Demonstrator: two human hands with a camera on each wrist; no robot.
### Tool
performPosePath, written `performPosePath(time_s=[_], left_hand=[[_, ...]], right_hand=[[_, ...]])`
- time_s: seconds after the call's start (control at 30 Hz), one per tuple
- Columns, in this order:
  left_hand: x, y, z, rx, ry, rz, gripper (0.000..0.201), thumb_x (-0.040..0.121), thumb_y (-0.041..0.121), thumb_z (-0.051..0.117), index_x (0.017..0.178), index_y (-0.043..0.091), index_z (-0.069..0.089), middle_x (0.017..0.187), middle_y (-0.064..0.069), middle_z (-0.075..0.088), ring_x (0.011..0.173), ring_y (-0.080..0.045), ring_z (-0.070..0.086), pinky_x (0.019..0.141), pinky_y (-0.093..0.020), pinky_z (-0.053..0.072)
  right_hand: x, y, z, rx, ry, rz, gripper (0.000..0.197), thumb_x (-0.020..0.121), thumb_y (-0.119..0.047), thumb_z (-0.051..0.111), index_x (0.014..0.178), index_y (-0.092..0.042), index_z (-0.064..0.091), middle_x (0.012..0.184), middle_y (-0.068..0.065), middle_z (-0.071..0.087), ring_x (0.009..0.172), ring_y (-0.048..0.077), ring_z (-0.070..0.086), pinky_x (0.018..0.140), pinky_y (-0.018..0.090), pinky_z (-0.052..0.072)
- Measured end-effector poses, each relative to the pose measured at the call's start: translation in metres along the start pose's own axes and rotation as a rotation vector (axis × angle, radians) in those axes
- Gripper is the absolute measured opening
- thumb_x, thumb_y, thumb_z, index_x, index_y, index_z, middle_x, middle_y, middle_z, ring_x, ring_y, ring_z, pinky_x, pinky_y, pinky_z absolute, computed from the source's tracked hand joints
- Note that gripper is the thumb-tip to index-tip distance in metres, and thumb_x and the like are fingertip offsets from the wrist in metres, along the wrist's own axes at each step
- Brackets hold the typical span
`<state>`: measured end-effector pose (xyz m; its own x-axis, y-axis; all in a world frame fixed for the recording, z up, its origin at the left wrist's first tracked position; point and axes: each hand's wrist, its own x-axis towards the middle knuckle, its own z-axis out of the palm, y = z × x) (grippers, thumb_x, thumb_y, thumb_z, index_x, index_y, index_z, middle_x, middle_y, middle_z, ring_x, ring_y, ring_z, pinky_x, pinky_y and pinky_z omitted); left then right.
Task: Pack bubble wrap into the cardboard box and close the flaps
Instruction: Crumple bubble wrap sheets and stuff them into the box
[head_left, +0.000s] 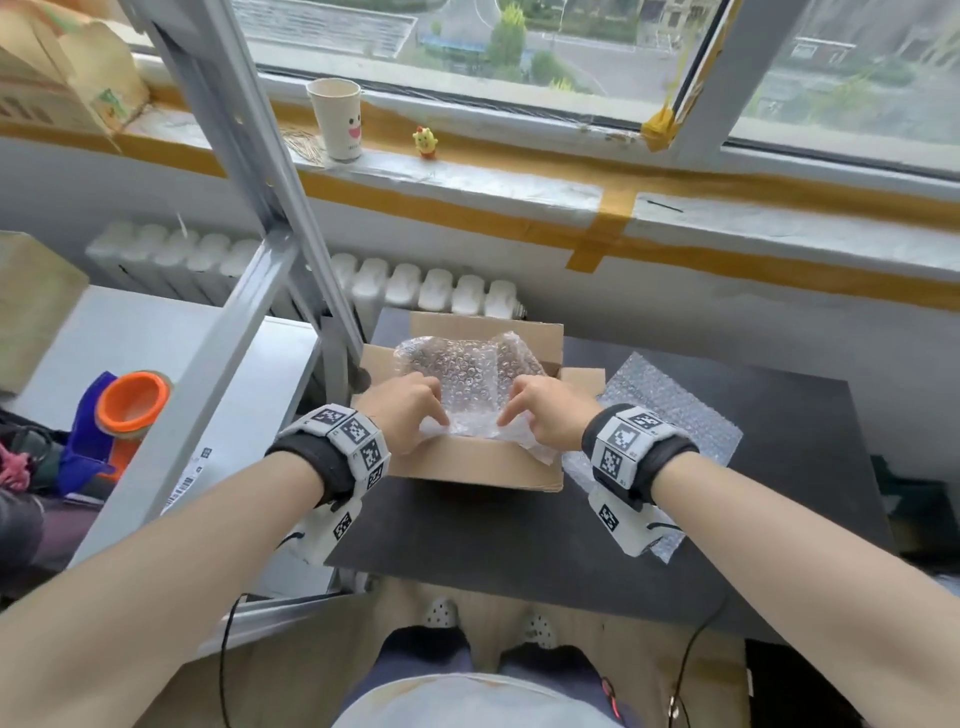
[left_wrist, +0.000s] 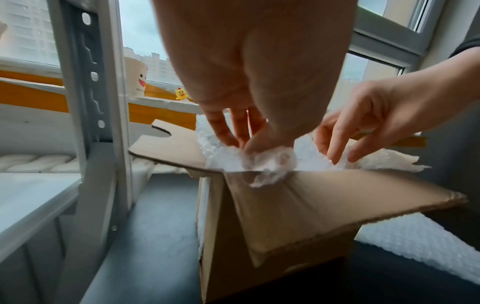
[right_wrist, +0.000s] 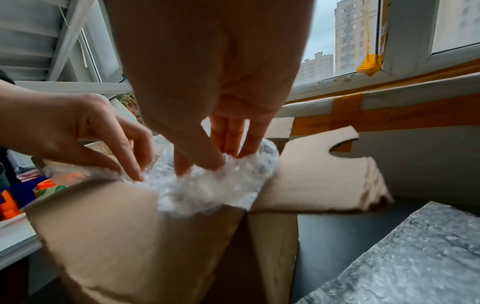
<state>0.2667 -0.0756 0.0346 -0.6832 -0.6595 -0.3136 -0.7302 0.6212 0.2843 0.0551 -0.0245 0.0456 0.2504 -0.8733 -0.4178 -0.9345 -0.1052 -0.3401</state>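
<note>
An open cardboard box stands on a dark table, all flaps folded outward. A crumpled sheet of bubble wrap fills its opening, and the near edge spills over the near flap. My left hand pinches that edge near the left side; in the left wrist view the thumb and fingers dig into the bunched wrap. My right hand pinches the same edge further right, its fingertips sunk into the wrap. The inside of the box is hidden.
A second, flat bubble wrap sheet lies on the table right of the box. A grey metal shelf post rises just left of it. A paper cup and yellow chick toy sit on the windowsill; a radiator is behind.
</note>
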Motion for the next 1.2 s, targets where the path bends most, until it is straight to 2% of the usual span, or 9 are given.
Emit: performPosePath(time_s=[0.17, 0.33, 0.53, 0.67, 0.8, 0.87, 0.97, 1.07, 1.2], left_hand=[[0.008, 0.004, -0.006, -0.093, -0.161, -0.051, 0.032, 0.086, 0.019, 0.044, 0.105, 0.027, 0.069, 0.115, 0.000, 0.066, 0.104, -0.022, 0.060, 0.086, -0.031, 0.049], [0.013, 0.005, 0.001, -0.065, -0.308, -0.073, 0.037, 0.091, 0.034, 0.032, 0.095, 0.014, 0.064, 0.108, -0.010, 0.065, 0.096, -0.026, 0.058, 0.085, -0.035, 0.046], [0.017, 0.009, 0.013, 0.023, -0.336, -0.110, 0.052, 0.096, 0.040, 0.022, 0.113, 0.008, 0.059, 0.121, -0.007, 0.046, 0.109, -0.024, 0.041, 0.096, -0.039, 0.033], [0.018, 0.012, 0.001, -0.051, -0.177, -0.108, 0.029, 0.094, 0.026, 0.033, 0.093, 0.012, 0.059, 0.106, -0.008, 0.059, 0.091, -0.024, 0.054, 0.079, -0.032, 0.042], [0.017, 0.009, -0.009, -0.022, 0.231, -0.072, 0.017, 0.093, 0.015, 0.045, 0.104, 0.012, 0.058, 0.101, -0.007, 0.054, 0.084, -0.024, 0.055, 0.061, -0.033, 0.044], [0.020, 0.010, -0.014, 0.023, 0.344, -0.044, 0.029, 0.090, 0.004, 0.048, 0.117, 0.012, 0.053, 0.107, -0.008, 0.051, 0.093, -0.024, 0.053, 0.057, -0.031, 0.040], [0.030, 0.007, -0.021, 0.119, 0.277, -0.084, 0.055, 0.084, -0.002, 0.055, 0.133, 0.021, 0.045, 0.124, -0.008, 0.045, 0.114, -0.024, 0.042, 0.072, -0.030, 0.041], [0.034, 0.001, -0.024, 0.161, 0.202, -0.140, 0.049, 0.085, 0.008, 0.059, 0.130, 0.027, 0.049, 0.131, -0.010, 0.041, 0.122, -0.027, 0.034, 0.095, -0.039, 0.040], [0.032, 0.004, -0.022, 0.064, 0.274, -0.065, 0.026, 0.091, 0.022, 0.056, 0.117, 0.021, 0.061, 0.121, -0.007, 0.051, 0.115, -0.025, 0.041, 0.088, -0.037, 0.039]], right_hand=[[0.001, -0.002, -0.005, 0.044, -0.128, 0.057, 0.054, 0.082, 0.013, 0.039, 0.113, -0.021, 0.068, 0.125, 0.004, 0.063, 0.113, 0.022, 0.058, 0.094, 0.032, 0.049], [0.003, -0.009, -0.010, 0.072, -0.250, 0.160, 0.052, 0.084, 0.006, 0.035, 0.115, -0.020, 0.068, 0.129, 0.003, 0.061, 0.117, 0.021, 0.056, 0.100, 0.033, 0.047], [0.008, -0.015, -0.005, -0.103, -0.462, 0.120, 0.048, 0.093, -0.004, 0.032, 0.130, -0.023, 0.056, 0.134, 0.002, 0.057, 0.120, 0.024, 0.052, 0.100, 0.031, 0.042], [0.003, -0.008, -0.018, 0.075, -0.230, 0.140, 0.045, 0.087, 0.004, 0.038, 0.117, -0.016, 0.066, 0.122, 0.003, 0.065, 0.111, 0.019, 0.059, 0.089, 0.024, 0.045], [0.008, 0.001, -0.029, 0.115, 0.169, 0.065, 0.037, 0.084, 0.004, 0.042, 0.106, -0.012, 0.068, 0.110, 0.006, 0.067, 0.103, 0.023, 0.062, 0.089, 0.033, 0.050], [0.015, 0.005, -0.030, 0.109, 0.301, 0.057, 0.030, 0.088, -0.001, 0.046, 0.110, -0.013, 0.064, 0.113, 0.007, 0.062, 0.104, 0.026, 0.060, 0.089, 0.040, 0.050], [0.024, 0.007, -0.029, 0.078, 0.312, 0.067, 0.033, 0.088, -0.005, 0.051, 0.119, -0.017, 0.056, 0.122, 0.005, 0.055, 0.107, 0.026, 0.058, 0.088, 0.043, 0.050], [0.030, 0.006, -0.029, 0.027, 0.269, 0.074, 0.034, 0.089, -0.007, 0.051, 0.121, -0.019, 0.055, 0.126, 0.004, 0.053, 0.107, 0.027, 0.058, 0.087, 0.042, 0.050], [0.037, 0.005, -0.024, 0.049, 0.214, 0.108, 0.036, 0.086, -0.008, 0.056, 0.120, -0.019, 0.053, 0.119, 0.005, 0.059, 0.107, 0.027, 0.058, 0.089, 0.042, 0.050]])
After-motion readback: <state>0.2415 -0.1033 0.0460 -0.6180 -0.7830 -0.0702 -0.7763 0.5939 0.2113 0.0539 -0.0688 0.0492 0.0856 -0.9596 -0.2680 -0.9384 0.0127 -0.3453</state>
